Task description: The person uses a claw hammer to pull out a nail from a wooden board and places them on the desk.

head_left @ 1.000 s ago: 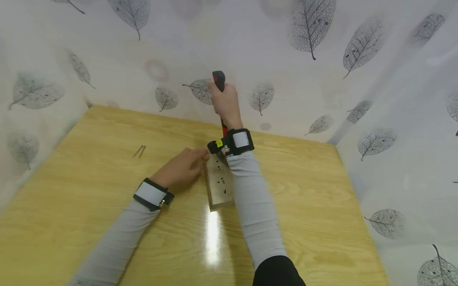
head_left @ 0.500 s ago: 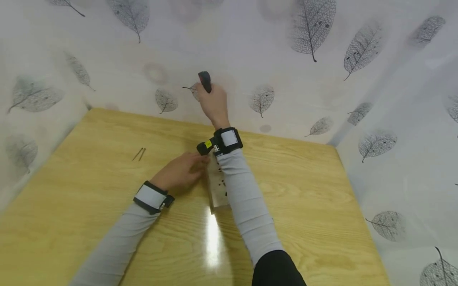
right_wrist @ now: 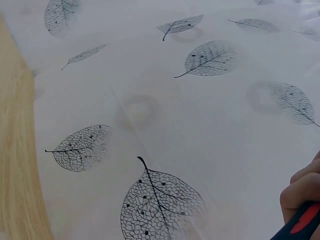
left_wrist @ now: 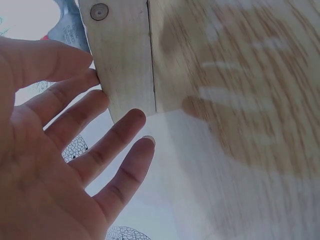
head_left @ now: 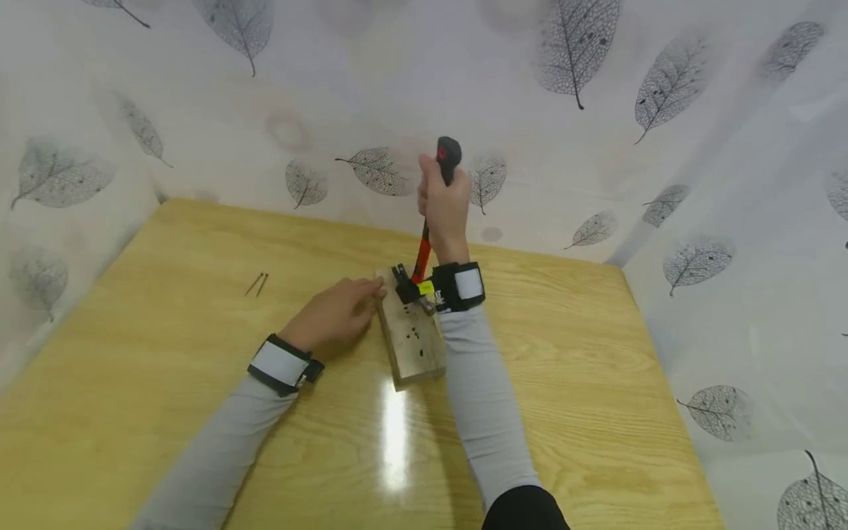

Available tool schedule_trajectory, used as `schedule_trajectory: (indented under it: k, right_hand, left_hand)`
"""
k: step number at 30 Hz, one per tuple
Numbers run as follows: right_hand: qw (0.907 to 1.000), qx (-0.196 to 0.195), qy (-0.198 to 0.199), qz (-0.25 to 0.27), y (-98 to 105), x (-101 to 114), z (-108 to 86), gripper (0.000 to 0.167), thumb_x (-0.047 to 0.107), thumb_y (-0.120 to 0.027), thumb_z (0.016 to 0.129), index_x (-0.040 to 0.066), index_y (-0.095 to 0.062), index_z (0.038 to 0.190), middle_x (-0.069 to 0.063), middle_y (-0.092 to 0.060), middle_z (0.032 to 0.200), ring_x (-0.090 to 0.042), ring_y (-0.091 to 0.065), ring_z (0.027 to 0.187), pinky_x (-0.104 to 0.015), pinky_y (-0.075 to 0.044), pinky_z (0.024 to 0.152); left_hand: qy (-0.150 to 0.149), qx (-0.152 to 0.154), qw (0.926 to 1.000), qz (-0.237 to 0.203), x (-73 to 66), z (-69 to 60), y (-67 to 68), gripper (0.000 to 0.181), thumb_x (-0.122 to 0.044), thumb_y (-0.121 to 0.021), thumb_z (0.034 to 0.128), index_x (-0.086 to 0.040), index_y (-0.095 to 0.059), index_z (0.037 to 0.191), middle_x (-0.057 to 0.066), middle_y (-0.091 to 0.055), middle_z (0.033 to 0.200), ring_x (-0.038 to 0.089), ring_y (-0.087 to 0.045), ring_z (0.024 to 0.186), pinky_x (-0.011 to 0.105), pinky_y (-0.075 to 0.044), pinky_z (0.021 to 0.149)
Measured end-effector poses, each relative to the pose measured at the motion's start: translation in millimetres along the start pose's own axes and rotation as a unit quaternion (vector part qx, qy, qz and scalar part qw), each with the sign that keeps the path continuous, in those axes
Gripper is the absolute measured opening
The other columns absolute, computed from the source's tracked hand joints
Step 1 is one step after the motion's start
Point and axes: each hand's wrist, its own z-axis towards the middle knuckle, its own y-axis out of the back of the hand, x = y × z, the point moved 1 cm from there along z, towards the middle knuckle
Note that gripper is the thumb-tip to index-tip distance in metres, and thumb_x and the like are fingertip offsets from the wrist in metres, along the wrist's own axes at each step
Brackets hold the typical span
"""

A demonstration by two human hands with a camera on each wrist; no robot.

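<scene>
In the head view a wooden block [head_left: 424, 355] with several dark holes or marks lies on the table. My right hand [head_left: 447, 210] grips the black and red handle of a hammer [head_left: 422, 258], which stands steeply over the block's far end. The metal hammer head is down at the block, partly hidden by the wrist camera; whether a nail is under it cannot be seen. My left hand [head_left: 334, 316] touches the block's left edge with its fingertips. The left wrist view shows those fingers [left_wrist: 120, 135] extended, thumb and forefinger against the wood, near a round mark.
Two loose nails [head_left: 257, 284] lie on the wooden table [head_left: 199, 331], left of the block. A wall covering [head_left: 543, 177] printed with leaves rises along the table's back edge and both sides.
The hammer handle and right hand first swung left, then back right, past where they began. More of the block is exposed now. My left hand has stayed at the block's edge.
</scene>
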Motion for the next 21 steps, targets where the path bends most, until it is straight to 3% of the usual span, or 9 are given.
schedule_trajectory:
  k: [7,14,21]
  right_hand:
    - [0.9945,-0.017,0.081,0.065,30.2,15.7,-26.2,0.032,0.014,-0.054,0.101,0.015,-0.044,0.071,0.008,-0.03,0.052,-0.009,-0.02,0.041,-0.025,-0.016,0.039]
    - [0.9886,-0.015,0.118,0.093,35.9,20.9,-37.8,0.034,0.011,-0.052,0.099,0.015,-0.041,0.067,0.008,-0.028,0.051,-0.008,-0.017,0.04,-0.026,-0.014,0.038]
    - [0.9785,-0.029,0.148,0.14,47.3,33.1,-52.5,0.035,0.006,-0.046,0.098,0.014,-0.037,0.065,0.008,-0.025,0.05,-0.006,-0.016,0.038,-0.025,-0.011,0.035]
  left_hand:
    - [0.001,-0.006,0.9999,-0.011,-2.3,-0.8,-3.9,0.053,-0.017,-0.054,0.1008,-0.009,-0.045,0.152,0.007,-0.058,0.146,0.035,-0.051,0.135,0.054,-0.042,0.112]
    - [0.001,-0.007,0.9999,-0.009,-6.0,-2.1,-1.4,0.049,-0.015,-0.055,0.1004,-0.008,-0.051,0.148,0.009,-0.056,0.148,0.034,-0.051,0.134,0.052,-0.045,0.109]
    - [0.002,-0.011,0.9999,-0.003,-5.1,-2.1,-1.4,0.051,-0.018,-0.055,0.1014,-0.009,-0.047,0.151,0.009,-0.056,0.148,0.033,-0.051,0.134,0.052,-0.044,0.111]
